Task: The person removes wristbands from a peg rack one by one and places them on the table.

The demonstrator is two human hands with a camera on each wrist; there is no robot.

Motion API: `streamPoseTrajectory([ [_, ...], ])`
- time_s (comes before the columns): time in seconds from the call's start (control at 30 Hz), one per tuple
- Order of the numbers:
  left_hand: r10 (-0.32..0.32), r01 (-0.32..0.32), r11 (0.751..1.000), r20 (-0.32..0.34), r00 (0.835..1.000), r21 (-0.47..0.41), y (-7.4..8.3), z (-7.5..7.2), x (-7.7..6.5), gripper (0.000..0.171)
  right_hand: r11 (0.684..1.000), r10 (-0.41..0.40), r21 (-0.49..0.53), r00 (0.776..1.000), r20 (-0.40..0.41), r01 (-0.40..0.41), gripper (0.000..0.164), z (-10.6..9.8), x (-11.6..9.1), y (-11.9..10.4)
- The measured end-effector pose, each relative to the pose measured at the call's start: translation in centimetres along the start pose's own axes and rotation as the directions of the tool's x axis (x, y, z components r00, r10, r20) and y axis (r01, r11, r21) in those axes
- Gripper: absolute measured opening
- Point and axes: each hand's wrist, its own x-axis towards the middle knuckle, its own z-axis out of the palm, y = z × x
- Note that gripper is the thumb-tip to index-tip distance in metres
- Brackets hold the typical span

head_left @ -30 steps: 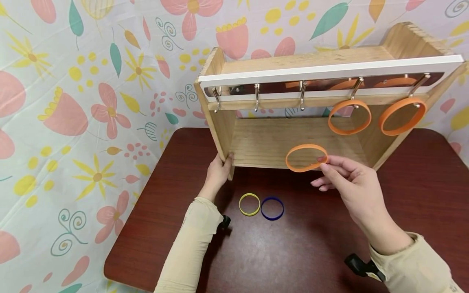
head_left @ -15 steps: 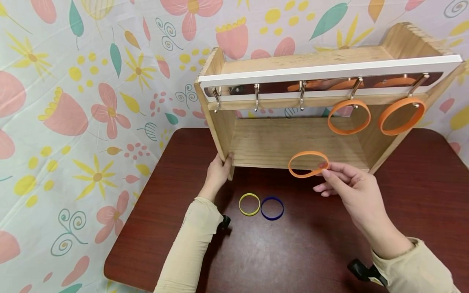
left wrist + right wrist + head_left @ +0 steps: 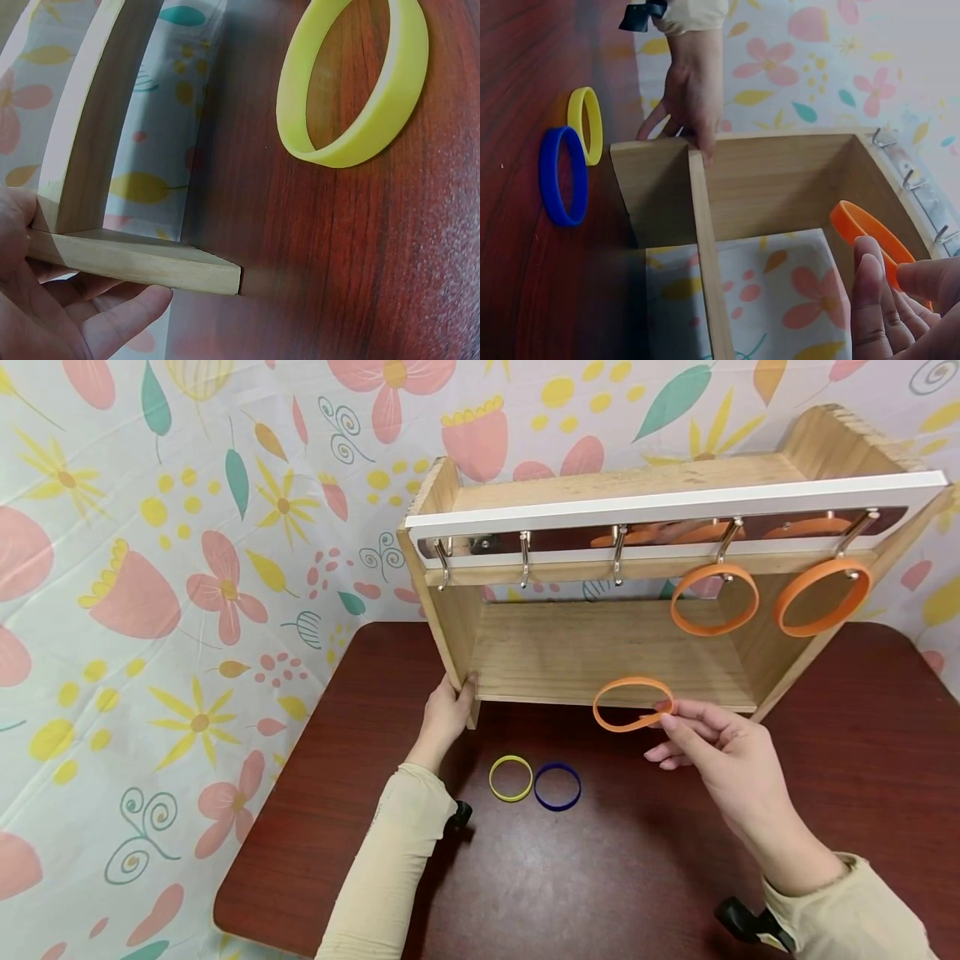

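Note:
Between thumb and fingertips my right hand (image 3: 731,760) pinches an orange silicone wristband (image 3: 597,708), held in front of the shelf's lower board. The left hand (image 3: 444,718) grips the lower left side of the wooden shelf (image 3: 600,647); in the left wrist view its thumb and fingers wrap the side panel's lower end. Two more orange wristbands hang from the two rightmost hooks: one orange wristband (image 3: 678,620) and, to its right, another orange wristband (image 3: 855,602). A yellow wristband (image 3: 492,787) and a blue wristband (image 3: 577,795) lie side by side on the table below the shelf.
A white rail (image 3: 660,502) with metal hooks runs along the shelf's front; its left hook (image 3: 442,564), second hook (image 3: 525,560) and middle hook (image 3: 618,558) carry nothing. The dark red table (image 3: 315,793) meets a floral cloth (image 3: 225,510) behind and at left.
My right hand has moved slightly down and right with the orange wristband, lowering it from the shelf board's front edge. The left hand and the shelf have stayed put.

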Motion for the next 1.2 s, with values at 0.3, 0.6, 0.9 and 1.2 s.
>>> streamPoseTrajectory([
  [0.3, 0.004, -0.004, 1.0, -0.006, 1.0, -0.002, -0.1, 0.0, 0.0, 0.039, 1.0, 0.018, -0.005, 1.0, -0.011, -0.018, 0.017, -0.3, -0.3, 0.3],
  [0.6, -0.004, 0.004, 1.0, -0.001, 1.0, -0.006, 0.0, 0.0, 0.0, 0.04, 0.997, 0.057, -0.043, 0.998, -0.009, -0.057, 0.015, -0.7, -0.7, 0.8],
  [0.9, 0.0, 0.0, 1.0, -0.008, 1.0, 0.007, 0.1, 0.0, 0.0, 0.04, 0.991, 0.095, -0.089, 0.995, -0.007, -0.095, 0.016, -1.3, -1.3, 1.6],
  [1.2, 0.007, -0.007, 1.0, -0.006, 1.0, 0.007, 0.1, 0.0, -0.1, 0.039, 0.986, 0.119, -0.118, 0.993, 0.005, -0.118, 0.017, -1.6, -1.8, 2.5],
])
